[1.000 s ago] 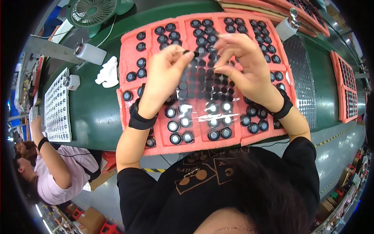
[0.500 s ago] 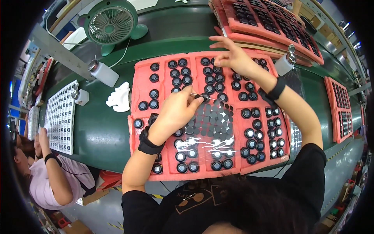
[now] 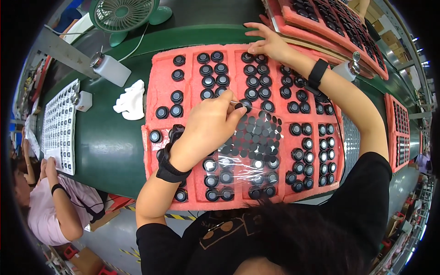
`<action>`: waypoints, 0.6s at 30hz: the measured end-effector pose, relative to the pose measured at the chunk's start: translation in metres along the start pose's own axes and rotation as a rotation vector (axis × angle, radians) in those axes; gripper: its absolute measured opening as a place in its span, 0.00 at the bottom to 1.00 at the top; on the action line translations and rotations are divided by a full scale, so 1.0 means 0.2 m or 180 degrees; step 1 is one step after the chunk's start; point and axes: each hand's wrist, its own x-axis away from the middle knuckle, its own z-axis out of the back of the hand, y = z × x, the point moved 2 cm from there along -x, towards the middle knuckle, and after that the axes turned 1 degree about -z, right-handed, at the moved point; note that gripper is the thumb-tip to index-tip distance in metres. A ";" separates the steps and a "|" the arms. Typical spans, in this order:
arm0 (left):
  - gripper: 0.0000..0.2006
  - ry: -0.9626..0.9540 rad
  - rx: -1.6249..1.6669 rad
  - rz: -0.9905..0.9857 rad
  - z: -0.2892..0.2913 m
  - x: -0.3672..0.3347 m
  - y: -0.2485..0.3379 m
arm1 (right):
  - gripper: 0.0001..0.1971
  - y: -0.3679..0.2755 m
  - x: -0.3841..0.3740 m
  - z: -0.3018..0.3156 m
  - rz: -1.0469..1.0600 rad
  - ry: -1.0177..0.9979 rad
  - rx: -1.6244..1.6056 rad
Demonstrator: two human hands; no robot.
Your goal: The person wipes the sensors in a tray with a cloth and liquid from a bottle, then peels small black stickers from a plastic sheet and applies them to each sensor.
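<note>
My left hand (image 3: 213, 121) pinches the edge of a clear plastic sheet (image 3: 247, 176) bearing rows of dark round stickers (image 3: 252, 137). A black round part (image 3: 245, 106) sits at its fingertips; whether they touch it cannot be told. The sheet lies over part of a pink foam tray (image 3: 190, 158), whose compartments hold many black round parts (image 3: 298, 156) with grey tops. At the tray's far side, my right hand (image 3: 270, 45) has thumb and forefinger drawn together just at a far-row part (image 3: 248, 57), the other fingers stretched out. Anything between those fingertips is hidden.
Stacked pink trays (image 3: 330, 34) stand at the far right, near a pump bottle (image 3: 347, 69). Leftward are a white glove (image 3: 130, 101), a white bottle (image 3: 112, 69), a green fan (image 3: 123, 16) and a white tray (image 3: 59, 128). A co-worker (image 3: 59, 206) sits at left.
The view has shifted. My right hand has moved from just above the tray's parts to the far-row part. My left hand still holds the sheet by its far edge.
</note>
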 end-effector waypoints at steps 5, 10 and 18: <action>0.10 -0.0053 0.0011 0.0013 0.01 0.00 0.01 | 0.35 0.02 0.00 0.00 0.0003 -0.0057 -0.0108; 0.10 -0.0201 -0.0055 0.0167 0.02 -0.01 0.02 | 0.35 0.03 0.01 0.01 0.0056 -0.0082 -0.0121; 0.10 -0.0194 0.0049 0.0193 0.01 -0.01 0.02 | 0.36 0.06 0.01 0.02 0.0193 -0.0101 -0.0138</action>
